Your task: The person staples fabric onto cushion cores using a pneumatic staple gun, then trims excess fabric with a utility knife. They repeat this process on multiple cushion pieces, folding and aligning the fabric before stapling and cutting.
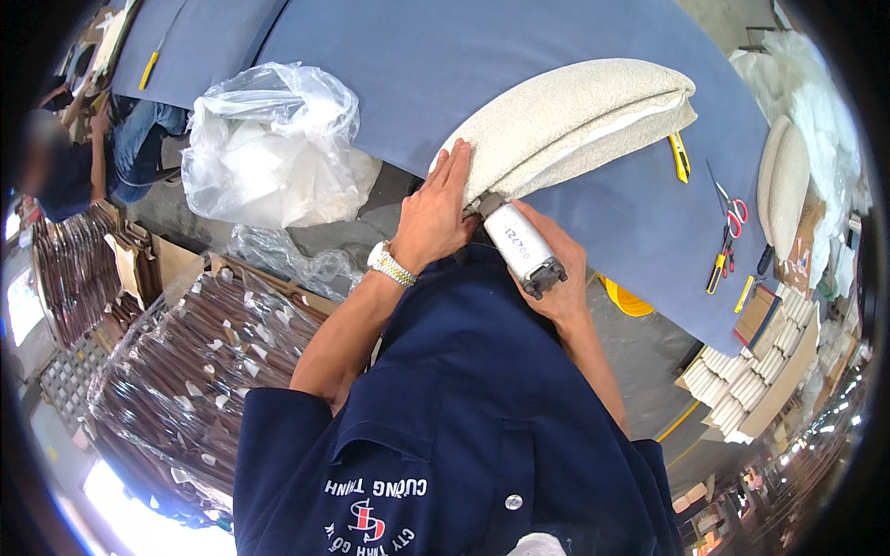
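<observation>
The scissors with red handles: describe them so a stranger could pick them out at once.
Start at the big blue-covered table and follow its surface to the right edge, past the cream upholstered cushion. There lie the scissors, blades pointing up the table. Their red loop handles set them apart from the yellow utility knives nearby.

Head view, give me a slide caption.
Left hand steadies cream cushion on blue table; right hand holds grey tool.
</observation>
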The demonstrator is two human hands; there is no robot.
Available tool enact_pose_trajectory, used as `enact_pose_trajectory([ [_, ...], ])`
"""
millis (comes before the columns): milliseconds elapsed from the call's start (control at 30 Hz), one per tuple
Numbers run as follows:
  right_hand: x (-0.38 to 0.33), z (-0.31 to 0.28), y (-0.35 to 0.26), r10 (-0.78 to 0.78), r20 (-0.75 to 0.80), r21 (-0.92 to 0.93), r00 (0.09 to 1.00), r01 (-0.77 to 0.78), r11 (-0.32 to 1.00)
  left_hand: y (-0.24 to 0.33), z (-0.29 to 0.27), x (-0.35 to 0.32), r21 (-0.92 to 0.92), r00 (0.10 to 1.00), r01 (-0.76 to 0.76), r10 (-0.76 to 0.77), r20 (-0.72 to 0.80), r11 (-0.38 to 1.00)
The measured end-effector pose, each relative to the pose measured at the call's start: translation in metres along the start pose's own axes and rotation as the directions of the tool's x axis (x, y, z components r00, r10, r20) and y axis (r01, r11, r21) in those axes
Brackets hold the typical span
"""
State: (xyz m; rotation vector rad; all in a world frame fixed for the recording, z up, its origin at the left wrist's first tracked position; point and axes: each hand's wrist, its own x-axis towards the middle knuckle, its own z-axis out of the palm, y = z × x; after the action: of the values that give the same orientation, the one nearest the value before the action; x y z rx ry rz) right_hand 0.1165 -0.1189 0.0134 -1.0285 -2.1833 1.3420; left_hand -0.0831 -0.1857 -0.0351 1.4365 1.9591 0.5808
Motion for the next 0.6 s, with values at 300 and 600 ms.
enact_pose_trajectory([
  [300,-0.001,0.001,-0.01,0.087,0.072,-0.028,0.994,-0.085,0.996,-0.001,0.005,-0.004,-0.015,0.998,-0.032,0.031,-0.048,0.999],
  [600,-0.002,-0.009,-0.008,0.143,0.106,0.048,0.984,-0.149,0.988,0.01,0.001,0.001,0.007,0.999,0.034,-0.034,-0.014,0.999],
])
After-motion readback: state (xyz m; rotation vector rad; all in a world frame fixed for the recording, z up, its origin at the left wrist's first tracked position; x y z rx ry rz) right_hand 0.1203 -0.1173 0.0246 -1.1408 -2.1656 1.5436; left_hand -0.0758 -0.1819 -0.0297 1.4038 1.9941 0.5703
